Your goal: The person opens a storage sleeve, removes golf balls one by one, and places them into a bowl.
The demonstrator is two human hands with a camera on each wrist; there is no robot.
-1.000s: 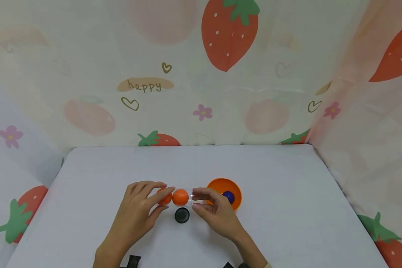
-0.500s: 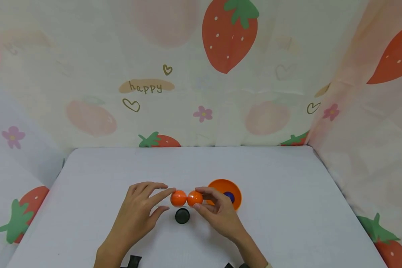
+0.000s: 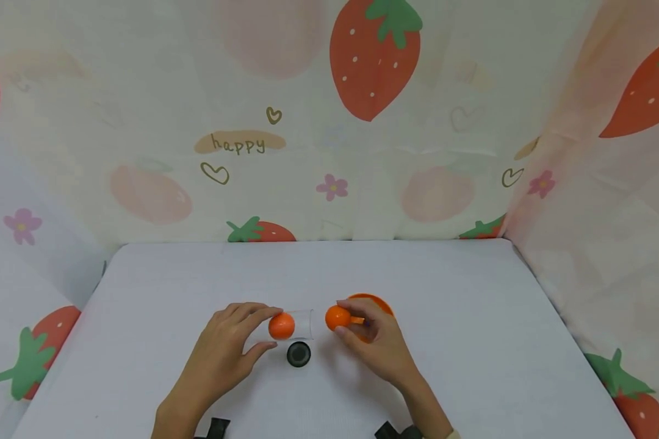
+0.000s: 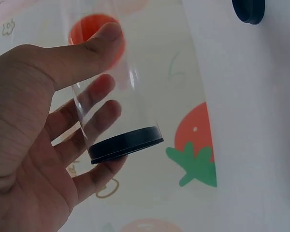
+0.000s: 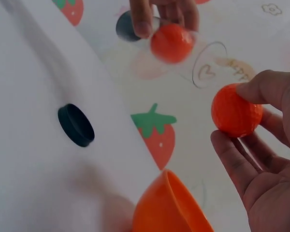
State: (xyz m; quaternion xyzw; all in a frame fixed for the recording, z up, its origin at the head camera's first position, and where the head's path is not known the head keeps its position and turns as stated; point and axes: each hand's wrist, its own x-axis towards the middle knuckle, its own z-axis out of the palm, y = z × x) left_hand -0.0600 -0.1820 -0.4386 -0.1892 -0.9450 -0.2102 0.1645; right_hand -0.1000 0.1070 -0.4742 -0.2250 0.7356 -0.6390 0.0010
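Observation:
My left hand (image 3: 225, 338) holds a clear plastic tube (image 3: 303, 324) lying roughly sideways, its open end toward the right. Inside the tube sits an orange ball (image 3: 282, 327); a dark cap (image 4: 126, 145) closes the other end, as the left wrist view shows. Between thumb and fingers, my right hand (image 3: 381, 344) pinches a second orange ball (image 3: 337, 317), dimpled like a golf ball (image 5: 236, 111), apart from the tube's mouth. Behind that hand is an orange bowl (image 3: 383, 303), mostly covered, its contents hidden.
A loose dark round cap (image 3: 299, 354) lies on the white table (image 3: 461, 329) just in front of the tube. Strawberry-print cloth (image 3: 329, 140) hangs behind the table and at its sides. The bowl's side (image 5: 157, 208) shows below the right hand in the right wrist view.
My right hand took the nearer orange ball at the tube's mouth and drew it out rightward, over the bowl. The other ball moved right, then back left inside the tube.

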